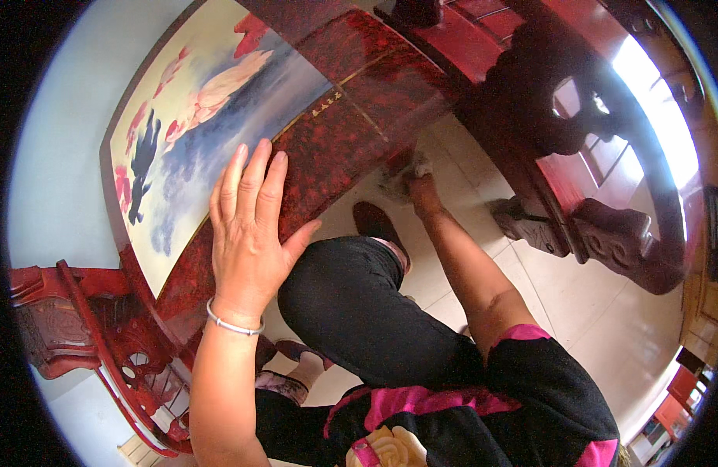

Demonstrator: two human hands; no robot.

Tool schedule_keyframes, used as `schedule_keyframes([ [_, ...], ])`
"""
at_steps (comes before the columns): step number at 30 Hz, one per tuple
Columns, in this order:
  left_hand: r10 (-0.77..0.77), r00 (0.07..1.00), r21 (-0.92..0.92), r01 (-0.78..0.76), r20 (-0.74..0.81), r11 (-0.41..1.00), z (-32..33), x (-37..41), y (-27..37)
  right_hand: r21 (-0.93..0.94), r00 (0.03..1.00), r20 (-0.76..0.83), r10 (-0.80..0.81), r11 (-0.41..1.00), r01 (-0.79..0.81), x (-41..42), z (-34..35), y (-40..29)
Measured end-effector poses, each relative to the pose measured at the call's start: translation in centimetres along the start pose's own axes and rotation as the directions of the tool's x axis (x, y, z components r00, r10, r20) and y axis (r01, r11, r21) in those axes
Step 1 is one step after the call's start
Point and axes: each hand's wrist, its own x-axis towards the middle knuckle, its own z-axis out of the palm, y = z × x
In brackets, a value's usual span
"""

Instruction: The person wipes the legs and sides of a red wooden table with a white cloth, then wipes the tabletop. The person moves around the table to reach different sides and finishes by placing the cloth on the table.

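Observation:
My left hand [251, 216], a pale bangle at its wrist, lies flat with straight fingers against the dark red marbled lower panel [330, 146] and the edge of a large painting [213, 122] showing fish. It grips nothing. Down near the floor, beside the panel's lower edge, my right hand [423, 190] reaches out. Something greyish-white and blurred is at its fingers; whether it is a cloth, and how the fingers close on it, cannot be told.
A carved red wooden chair [96, 333] stands at the left. At the upper right is glossy dark red wooden furniture [510, 117] with a carved foot [528, 225] above the pale tiled floor [545, 280]. My bent knee is between my arms.

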Motion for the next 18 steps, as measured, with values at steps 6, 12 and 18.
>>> schedule_keyframes([
  [6, 0.022, 1.0, -0.061, -0.021, 0.015, 0.998, -0.2, 0.8, 0.0, -0.662, 0.684, 0.722, -0.106, 0.183, 0.727, 10.7, -1.6, 10.5],
  [12, 0.071, 0.997, -0.131, -0.075, -0.036, 0.989, 0.6, 2.2, 0.7, -0.681, 0.981, 0.076, -0.176, 0.71, 0.18, 15.0, -1.0, 12.5],
  [18, 0.155, 0.967, -0.237, -0.202, -0.203, 0.95, 1.0, 4.9, 2.7, -0.977, 0.924, 0.194, -0.328, 0.025, 0.214, 20.7, -16.1, 9.7],
])
